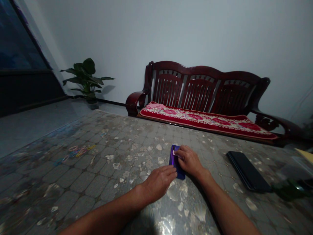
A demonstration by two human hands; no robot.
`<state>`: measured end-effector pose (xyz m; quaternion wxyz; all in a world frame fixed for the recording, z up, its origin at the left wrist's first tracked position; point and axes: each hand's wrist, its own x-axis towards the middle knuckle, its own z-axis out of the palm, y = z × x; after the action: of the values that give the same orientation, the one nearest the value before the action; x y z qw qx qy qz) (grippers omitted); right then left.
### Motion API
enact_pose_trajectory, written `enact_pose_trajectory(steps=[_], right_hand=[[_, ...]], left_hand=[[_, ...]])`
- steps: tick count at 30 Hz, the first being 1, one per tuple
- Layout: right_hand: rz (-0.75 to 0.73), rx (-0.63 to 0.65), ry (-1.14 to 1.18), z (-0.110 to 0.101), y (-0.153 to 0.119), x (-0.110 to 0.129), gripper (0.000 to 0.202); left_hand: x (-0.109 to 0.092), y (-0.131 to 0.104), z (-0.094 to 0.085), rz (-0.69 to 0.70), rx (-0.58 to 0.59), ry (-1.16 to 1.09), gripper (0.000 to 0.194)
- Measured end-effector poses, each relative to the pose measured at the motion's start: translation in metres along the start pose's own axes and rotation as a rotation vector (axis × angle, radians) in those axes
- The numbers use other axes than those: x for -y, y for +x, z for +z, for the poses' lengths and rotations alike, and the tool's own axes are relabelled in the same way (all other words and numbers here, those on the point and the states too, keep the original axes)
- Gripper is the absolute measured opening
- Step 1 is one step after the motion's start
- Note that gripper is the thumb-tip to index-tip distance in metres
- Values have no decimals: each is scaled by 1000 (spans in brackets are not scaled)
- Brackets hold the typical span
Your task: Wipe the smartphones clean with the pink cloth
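Observation:
A blue-purple phone-like object [180, 173] lies flat on the patterned tabletop [110, 147]. My left hand [160, 181] rests at its left edge, fingers extended and close together, with the fingertips touching it. Over its upper right part is my right hand [189, 160], with bent fingers pinching a small pale piece [174, 152] against the surface. The rest of that piece is hidden under the fingers.
On the right lie a black wallet-like case [248, 171] and a green bottle [290, 189]. Colourful bands [78, 150] are scattered at left. Behind the table stand a dark wooden bench [195, 88] with a red cover and a potted plant [85, 78].

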<state>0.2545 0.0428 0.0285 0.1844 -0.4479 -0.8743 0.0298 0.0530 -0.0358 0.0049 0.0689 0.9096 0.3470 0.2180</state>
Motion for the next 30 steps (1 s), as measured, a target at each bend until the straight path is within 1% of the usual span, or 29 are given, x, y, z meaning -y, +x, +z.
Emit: enact_pose_trajectory(steps=[2, 3, 5, 8, 10, 12, 15, 17, 22, 24, 28, 30], right_hand=[[-57, 21, 19, 0, -1, 4, 34], [-61, 28, 16, 0, -1, 6, 34], [-22, 30, -12, -1, 1, 8, 32], [80, 11, -60, -2, 4, 6, 31], [97, -6, -62, -1, 4, 3, 31], [45, -15, -29, 0, 3, 1, 32], [-78, -15, 27, 3, 0, 0, 35], [-102, -21, 31, 5, -1, 0, 35], [6, -46, -12, 4, 2, -1, 32], [-27, -33, 12, 3, 2, -1, 34], [-195, 49, 84, 1, 0, 3, 35], [-226, 87, 94, 1, 0, 5, 35]], left_hand=[[0, 1, 0, 2, -1, -9, 36], [0, 1, 0, 0, -2, -13, 36], [0, 1, 0, -3, -1, -17, 36], [0, -1, 1, -3, -2, -12, 38], [1, -1, 1, 0, -6, -16, 39], [2, -1, 2, 5, -4, -30, 41], [2, 0, 4, 12, 6, -36, 40], [3, 0, 5, 13, -1, -29, 38], [4, -2, 7, 20, -33, -17, 38], [4, -2, 6, 23, -36, -26, 37], [4, 1, 6, 29, -43, -36, 31], [5, 1, 8, 28, -52, -25, 29]])
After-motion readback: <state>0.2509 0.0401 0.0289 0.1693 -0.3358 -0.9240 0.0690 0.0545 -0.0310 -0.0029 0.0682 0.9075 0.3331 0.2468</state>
